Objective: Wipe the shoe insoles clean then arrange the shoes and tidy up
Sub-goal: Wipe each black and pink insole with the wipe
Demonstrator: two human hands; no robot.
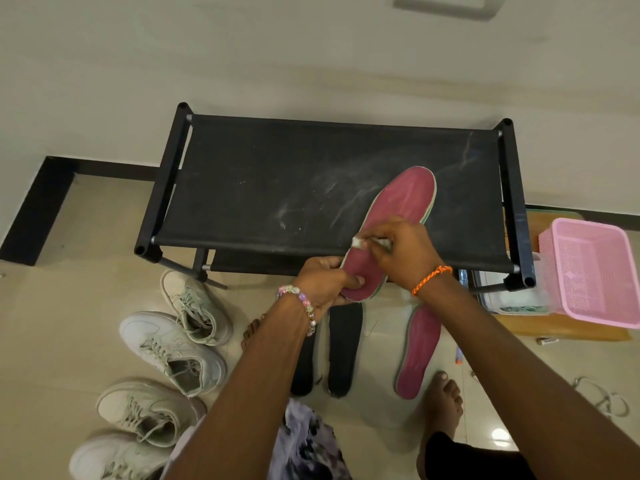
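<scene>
My left hand [323, 282] grips the heel end of a pink insole [401, 202] held above a black shoe rack [277, 168]. My right hand [401, 251] presses a small white wipe [358, 242] onto the insole's middle. A second pink insole [417, 355] lies on the floor below, with two black insoles [343, 351] beside it, one partly hidden by my left arm. Several pale sneakers [166, 348] stand on the floor at the left.
A pink plastic basket [595, 268] sits on a wooden board [561, 327] at the right, next to a clear container. White laces [602, 396] lie on the tiles at the far right. My bare feet [445, 400] are near the insoles. The rack's fabric top shows dusty smears.
</scene>
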